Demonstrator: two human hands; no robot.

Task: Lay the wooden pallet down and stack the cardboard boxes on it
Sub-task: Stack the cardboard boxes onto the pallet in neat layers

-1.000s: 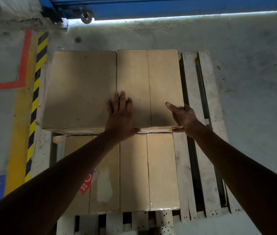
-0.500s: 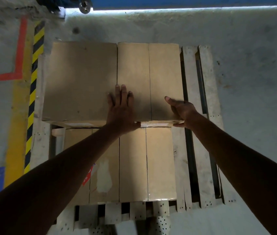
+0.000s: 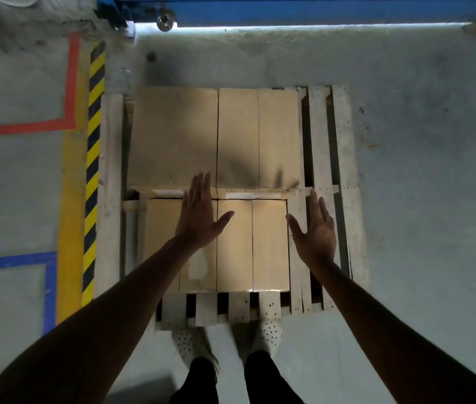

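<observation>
Concrete floor [image 3: 420, 170], pallet [image 3: 344, 170] rt. slats bare

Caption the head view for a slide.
Both hands, left and right, open above cardboard boxes stacked on a wooden pallet.

One pallet [image 3: 344, 176], four cardboard boxes [image 3: 172, 138], two hands [image 3: 199, 217].

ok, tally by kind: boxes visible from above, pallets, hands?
cardboard boxes, tops showing: 4
wooden pallet: 1
hands, left hand and right hand, both open: 2
total: 7
</observation>
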